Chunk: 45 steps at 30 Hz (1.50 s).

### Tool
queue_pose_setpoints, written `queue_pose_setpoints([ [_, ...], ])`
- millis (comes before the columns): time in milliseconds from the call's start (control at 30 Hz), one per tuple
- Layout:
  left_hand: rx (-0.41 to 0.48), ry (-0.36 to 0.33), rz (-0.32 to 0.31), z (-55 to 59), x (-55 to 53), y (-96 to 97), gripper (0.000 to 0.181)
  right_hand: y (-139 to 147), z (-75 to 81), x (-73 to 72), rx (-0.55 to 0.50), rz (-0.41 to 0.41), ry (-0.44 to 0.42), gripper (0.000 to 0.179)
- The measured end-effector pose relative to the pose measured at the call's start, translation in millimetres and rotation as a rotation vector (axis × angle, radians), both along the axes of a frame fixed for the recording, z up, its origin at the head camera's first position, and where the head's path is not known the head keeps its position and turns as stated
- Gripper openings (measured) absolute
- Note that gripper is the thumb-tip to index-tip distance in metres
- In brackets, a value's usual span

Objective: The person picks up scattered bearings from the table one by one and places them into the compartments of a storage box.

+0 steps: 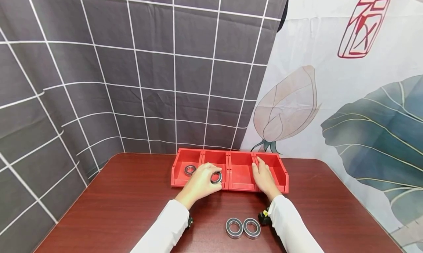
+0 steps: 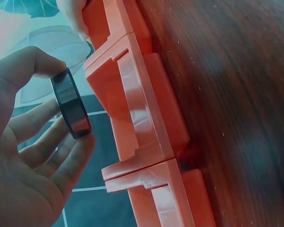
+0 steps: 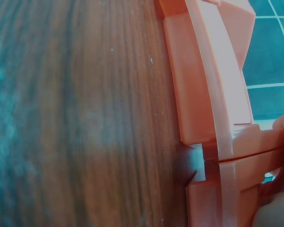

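Observation:
My left hand pinches a ball bearing between thumb and fingers, over the front of the second compartment from the left in a row of red bins. In the left wrist view this bearing is seen edge-on, apart from the bins. Another bearing lies in the leftmost bin. My right hand grips the dividing walls between the two rightmost bins; in the right wrist view its fingers are partly cut off by the frame edge.
Two larger bearings lie side by side on the brown wooden table, in front of the bins and between the forearms. Behind the table hang a dark gridded cloth and a white cloth with a lotus print.

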<state>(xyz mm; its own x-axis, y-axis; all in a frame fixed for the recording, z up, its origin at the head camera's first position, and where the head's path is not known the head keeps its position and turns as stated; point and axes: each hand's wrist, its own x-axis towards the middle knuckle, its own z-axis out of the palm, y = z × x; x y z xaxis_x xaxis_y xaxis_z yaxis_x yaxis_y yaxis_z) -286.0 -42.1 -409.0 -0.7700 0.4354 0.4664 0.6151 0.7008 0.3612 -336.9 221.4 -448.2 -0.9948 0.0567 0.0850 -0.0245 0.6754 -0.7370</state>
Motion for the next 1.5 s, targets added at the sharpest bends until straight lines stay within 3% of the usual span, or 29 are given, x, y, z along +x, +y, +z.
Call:
queue_pose_setpoints([
  [300, 0.022, -0.057, 0.012, 3.7, -9.4, 1.7, 0.047, 1, 1.3, 0.6, -0.005, 0.004, 0.004, 0.068],
  [667, -0.013, -0.118, 0.054, 6.4, -22.7, 6.0, 0.044, 2, -0.3, -0.8, -0.007, 0.007, 0.006, 0.068],
  [1133, -0.117, -0.121, 0.118, 13.2, -30.4, 17.0, 0.044, 2, -0.2, -0.7, -0.006, 0.010, 0.005, 0.070],
  [1500, -0.148, -0.142, 0.160, 8.2, -42.6, 23.6, 0.042, 3, -2.4, -1.1, -0.004, 0.008, 0.007, 0.069],
])
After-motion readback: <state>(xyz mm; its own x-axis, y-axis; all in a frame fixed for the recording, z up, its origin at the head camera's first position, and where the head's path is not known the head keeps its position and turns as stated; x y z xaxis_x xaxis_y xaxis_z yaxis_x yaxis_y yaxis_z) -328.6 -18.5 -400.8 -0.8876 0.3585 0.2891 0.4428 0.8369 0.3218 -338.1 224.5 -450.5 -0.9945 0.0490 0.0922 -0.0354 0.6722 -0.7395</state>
